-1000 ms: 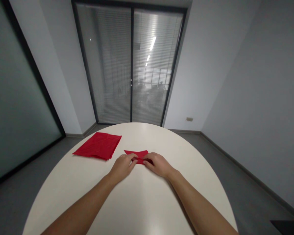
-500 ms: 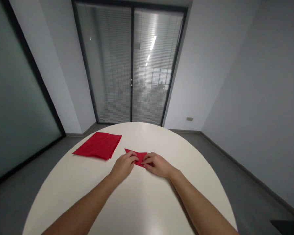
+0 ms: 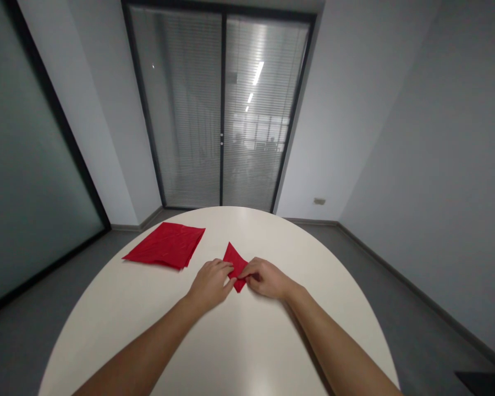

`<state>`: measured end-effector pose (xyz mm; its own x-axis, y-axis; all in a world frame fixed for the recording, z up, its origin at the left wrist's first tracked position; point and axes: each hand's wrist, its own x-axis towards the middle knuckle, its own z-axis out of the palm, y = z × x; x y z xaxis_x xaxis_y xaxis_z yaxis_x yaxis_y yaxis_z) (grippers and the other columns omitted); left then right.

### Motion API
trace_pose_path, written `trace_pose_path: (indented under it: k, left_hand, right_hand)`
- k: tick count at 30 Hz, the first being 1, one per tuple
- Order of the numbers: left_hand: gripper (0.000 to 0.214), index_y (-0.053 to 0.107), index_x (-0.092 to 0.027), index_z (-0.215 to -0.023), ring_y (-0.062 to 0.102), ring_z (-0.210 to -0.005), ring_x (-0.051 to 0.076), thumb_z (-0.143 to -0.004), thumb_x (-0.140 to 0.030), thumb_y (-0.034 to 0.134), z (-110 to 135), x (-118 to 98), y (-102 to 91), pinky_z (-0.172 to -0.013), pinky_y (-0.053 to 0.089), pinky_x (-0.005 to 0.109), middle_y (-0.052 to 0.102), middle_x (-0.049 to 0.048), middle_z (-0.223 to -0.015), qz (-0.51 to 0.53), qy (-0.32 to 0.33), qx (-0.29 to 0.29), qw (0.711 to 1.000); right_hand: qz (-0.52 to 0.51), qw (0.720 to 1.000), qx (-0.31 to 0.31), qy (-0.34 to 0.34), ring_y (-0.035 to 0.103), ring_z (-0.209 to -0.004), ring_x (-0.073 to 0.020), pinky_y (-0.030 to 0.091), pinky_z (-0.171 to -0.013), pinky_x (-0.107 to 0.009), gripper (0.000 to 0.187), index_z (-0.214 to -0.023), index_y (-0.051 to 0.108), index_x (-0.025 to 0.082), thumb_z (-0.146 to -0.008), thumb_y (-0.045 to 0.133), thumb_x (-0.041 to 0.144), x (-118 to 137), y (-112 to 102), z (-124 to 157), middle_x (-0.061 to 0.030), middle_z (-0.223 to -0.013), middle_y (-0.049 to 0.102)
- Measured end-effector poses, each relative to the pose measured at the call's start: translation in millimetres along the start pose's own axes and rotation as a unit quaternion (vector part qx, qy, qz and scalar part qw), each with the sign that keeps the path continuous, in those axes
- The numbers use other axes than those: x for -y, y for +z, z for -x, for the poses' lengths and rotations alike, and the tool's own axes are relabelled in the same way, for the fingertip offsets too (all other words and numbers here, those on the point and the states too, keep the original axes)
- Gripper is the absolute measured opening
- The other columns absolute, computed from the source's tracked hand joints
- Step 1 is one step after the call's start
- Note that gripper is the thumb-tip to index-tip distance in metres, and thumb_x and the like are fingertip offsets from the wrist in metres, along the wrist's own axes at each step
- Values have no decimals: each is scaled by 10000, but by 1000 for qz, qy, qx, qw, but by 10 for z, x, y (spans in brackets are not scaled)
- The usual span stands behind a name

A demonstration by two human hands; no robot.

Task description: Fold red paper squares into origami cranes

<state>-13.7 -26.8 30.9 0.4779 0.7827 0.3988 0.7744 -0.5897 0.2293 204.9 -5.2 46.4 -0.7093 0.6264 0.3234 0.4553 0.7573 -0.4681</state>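
A small folded red sheet [image 3: 236, 265], thin like paper or cloth, lies on the round white table between my hands. One pointed corner aims away from me and another toward me. My left hand [image 3: 211, 281] grips its left edge with bent fingers, the thumb lower down near the front corner. On the right edge, my right hand [image 3: 267, 276] pinches the sheet between thumb and fingers. My fingers cover both side edges. To the left, apart from my hands, a larger pile of red sheets [image 3: 165, 245] lies flat with its layered edges showing.
The white table [image 3: 243, 341] has a curved far edge. Beyond it stand glazed panels with blinds [image 3: 181, 121] in a dark frame. A frosted panel [image 3: 28, 165] is at the left, and a dark object [image 3: 484, 382] shows at the lower right corner.
The small red sheet has turned, so its point now aims away from me instead of to the left. My left thumb has moved apart from the fingers. The pile stays put.
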Motion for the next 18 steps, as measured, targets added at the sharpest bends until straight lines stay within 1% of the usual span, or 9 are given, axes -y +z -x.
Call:
trace_pose_path:
  k: [3, 5, 9, 13, 15, 18]
  left_hand:
    - [263, 710, -212, -1133, 639, -1106, 288, -911, -269, 581, 13, 39, 13, -972, 471, 462, 722, 96, -1203, 16, -1, -1, 1000]
    - [263, 712, -213, -1124, 645, -1106, 288, -890, -269, 603, 19, 52, 20, -986, 468, 467, 723, 95, -1197, 22, -4, -4, 1000]
    - [309, 701, -210, -1141, 631, -1158, 297, -846, -287, 645, 32, 63, 41, -1046, 439, 485, 701, 111, -1244, 32, -2, -1, 999]
    - [408, 618, -218, -1247, 584, -1255, 286, -842, -262, 624, 65, 73, 36, -1168, 304, 543, 643, 112, -1348, 58, 10, 24, 998]
    - [391, 600, -220, -1231, 560, -1292, 278, -840, -222, 599, 79, 75, 19, -1191, 259, 560, 624, 113, -1374, 71, 12, 38, 997]
    - [298, 609, -226, -1147, 524, -1334, 266, -853, -198, 572, 85, 71, -3, -1196, 242, 564, 615, 107, -1384, 76, 21, 48, 996]
  right_hand:
    - [16, 999, -28, 12, 641, -1101, -216, 487, -994, -350, 481, -1132, 758, 260, -770, 529, 41, -38, 12, 28, -49, -1185, 729]
    - [24, 999, -30, 22, 624, -1157, -235, 482, -1017, -370, 466, -1152, 753, 258, -774, 556, 72, -62, 16, 48, -69, -1264, 694]
    - [28, 999, -12, 29, 627, -1145, -248, 476, -1023, -385, 439, -1157, 753, 287, -775, 610, 124, -78, -8, 68, -58, -1242, 705]
    - [26, 999, -14, 27, 640, -1092, -244, 483, -994, -373, 441, -1149, 754, 274, -742, 655, 139, -73, -43, 78, -57, -1178, 728]
    - [25, 999, -22, 27, 643, -1074, -240, 485, -986, -368, 436, -1143, 754, 264, -736, 663, 136, -75, -46, 82, -58, -1148, 736]
    - [28, 999, -29, 20, 637, -1084, -237, 481, -987, -366, 402, -1117, 761, 262, -750, 665, 130, -79, -42, 86, -61, -1144, 735]
